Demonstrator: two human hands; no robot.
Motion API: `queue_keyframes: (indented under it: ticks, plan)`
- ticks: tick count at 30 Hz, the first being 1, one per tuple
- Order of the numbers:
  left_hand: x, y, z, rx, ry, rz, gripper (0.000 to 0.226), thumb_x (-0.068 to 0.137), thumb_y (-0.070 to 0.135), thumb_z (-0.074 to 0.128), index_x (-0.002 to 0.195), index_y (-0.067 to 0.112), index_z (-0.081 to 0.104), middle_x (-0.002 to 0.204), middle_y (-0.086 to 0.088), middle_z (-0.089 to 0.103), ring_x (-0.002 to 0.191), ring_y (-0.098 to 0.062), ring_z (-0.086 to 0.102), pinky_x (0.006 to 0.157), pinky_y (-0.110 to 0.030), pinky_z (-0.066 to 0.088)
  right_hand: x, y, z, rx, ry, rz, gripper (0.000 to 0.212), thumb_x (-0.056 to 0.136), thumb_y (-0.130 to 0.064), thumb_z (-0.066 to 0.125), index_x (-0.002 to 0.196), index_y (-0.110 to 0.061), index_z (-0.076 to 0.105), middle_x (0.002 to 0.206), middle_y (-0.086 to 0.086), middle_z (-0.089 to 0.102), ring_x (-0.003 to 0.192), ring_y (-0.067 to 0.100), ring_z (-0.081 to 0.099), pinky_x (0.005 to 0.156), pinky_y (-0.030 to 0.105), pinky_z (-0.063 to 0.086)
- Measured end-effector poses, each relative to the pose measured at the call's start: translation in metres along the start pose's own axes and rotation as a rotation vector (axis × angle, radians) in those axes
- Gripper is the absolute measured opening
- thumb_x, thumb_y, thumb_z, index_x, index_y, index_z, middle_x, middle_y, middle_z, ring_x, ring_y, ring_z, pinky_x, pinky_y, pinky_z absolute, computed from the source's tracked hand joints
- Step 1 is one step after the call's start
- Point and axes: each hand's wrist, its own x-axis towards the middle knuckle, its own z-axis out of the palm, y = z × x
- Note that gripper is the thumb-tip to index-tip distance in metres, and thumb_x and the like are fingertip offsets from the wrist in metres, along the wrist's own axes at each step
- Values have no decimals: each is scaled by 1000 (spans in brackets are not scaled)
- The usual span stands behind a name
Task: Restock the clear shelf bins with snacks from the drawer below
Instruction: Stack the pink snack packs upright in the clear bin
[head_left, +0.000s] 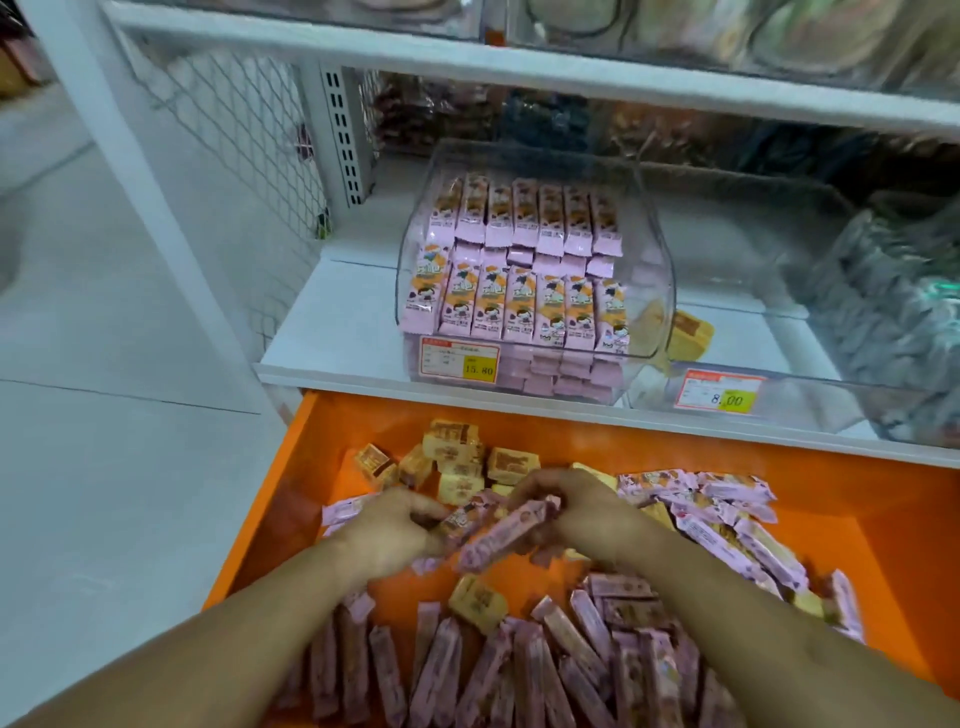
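Both hands, left hand (400, 525) and right hand (561, 506), clutch pink snack bars (506, 535) over the orange drawer (831, 499), gathering stock. Next, I judge: lift them into the clear bin (535, 270) above the drawer.

Snack-filled drawer (857, 519) lies below the shelf (337, 322) bearing the bin (660, 270).

The clear bin (535, 260) at twelve o'clock is glossy transparent plastic, and the pink snack packs (524, 306) in it wear shiny printed film. The orange drawer (753, 457) at six o'clock looks smooth and painted; the white shelf (337, 332) is matt, and wire mesh (234, 130) at ten o'clock looks like coated metal.
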Motion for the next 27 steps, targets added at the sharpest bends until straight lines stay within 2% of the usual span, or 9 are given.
queue_keyframes:
  ticks: [2, 5, 7, 11, 14, 19, 21, 24, 27]
  plan:
    - [-27, 27, -7, -65, 36, 36, 49, 81, 24, 89, 126, 20, 72, 123, 9, 66, 116, -7, 60, 95, -24, 51, -24, -22, -17, 22, 6, -36, 29, 82, 14, 71, 94, -12, 75, 105, 15, 72, 82, 31, 76, 80, 52, 64]
    - [-64, 65, -16, -173, 57, 114, 44, 77, 30, 92, 118, 31, 76, 121, 17, 68, 119, -3, 61, 97, -31, 55, -64, -54, -34, 27, 24, -143, 14, 83, 0, 79, 88, -12, 74, 102, 23, 69, 86, 33, 74, 80, 43, 64]
    - [-87, 88, -21, -228, 68, 171, 38, 75, 27, 93, 111, 28, 79, 111, 12, 77, 111, -8, 69, 90, -34, 57, -92, -72, -42, 7, 72, -209, 23, 84, 2, 82, 99, -13, 73, 102, 11, 72, 88, 21, 73, 75, 36, 63]
    - [-127, 128, -21, -309, 37, 254, 33, 82, 15, 87, 113, 18, 76, 100, -1, 80, 79, -8, 73, 63, -21, 53, -138, -93, -55, 2, 134, -285, 48, 85, 2, 82, 122, -21, 61, 116, -6, 71, 96, 9, 71, 70, 23, 57]
    - [-145, 145, -18, -340, 28, 282, 27, 82, 15, 86, 106, 25, 78, 102, 4, 80, 86, -11, 74, 70, -23, 58, -153, -95, -59, 89, 242, -285, 51, 86, 5, 79, 119, -30, 62, 109, -12, 57, 76, 7, 63, 66, 30, 54]
    - [-143, 154, -12, -426, 75, 273, 38, 82, 17, 86, 114, 32, 75, 106, -2, 79, 99, -22, 75, 84, -38, 58, -151, -94, -58, 244, 272, -263, 56, 84, 10, 77, 124, -27, 63, 108, -3, 56, 74, 5, 65, 67, 29, 52]
    - [-139, 158, -11, -437, 74, 275, 38, 85, 15, 84, 117, 31, 73, 102, -2, 80, 95, -25, 76, 85, -39, 58, -146, -95, -59, 287, 271, -258, 57, 81, 8, 79, 125, -25, 63, 111, -1, 62, 79, 9, 70, 76, 33, 54]
    - [-131, 161, -12, -415, 42, 267, 40, 86, 17, 83, 120, 31, 67, 100, 1, 81, 91, -20, 78, 85, -39, 59, -134, -94, -63, 392, 247, -268, 57, 74, 2, 77, 125, -19, 63, 119, 9, 72, 100, 31, 75, 95, 51, 57]
    - [-125, 168, -14, -408, 30, 260, 48, 82, 18, 87, 122, 27, 63, 101, 1, 81, 89, -19, 79, 78, -39, 60, -124, -96, -63, 444, 265, -302, 49, 86, 5, 74, 128, -15, 60, 115, 8, 76, 108, 34, 74, 104, 56, 54]
